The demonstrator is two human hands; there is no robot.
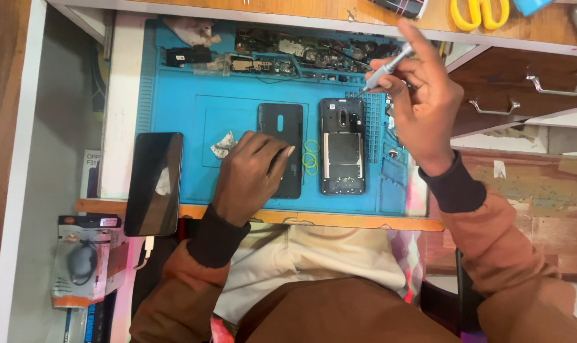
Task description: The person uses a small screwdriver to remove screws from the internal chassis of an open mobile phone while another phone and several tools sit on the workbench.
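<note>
- On the blue mat (174,114), left hand (250,171) lies flat over the black back cover (282,130), hiding its lower half.
- Right of the cover, the opened phone (342,152); right hand (422,108) pinches a screwdriver (385,68), tip hard to see.

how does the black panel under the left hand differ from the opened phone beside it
The black panel is plain and smooth; the opened phone shows inner parts and a metal plate. The left hand rests on the panel; the phone lies untouched. Both lie flat on the blue mat.
</note>
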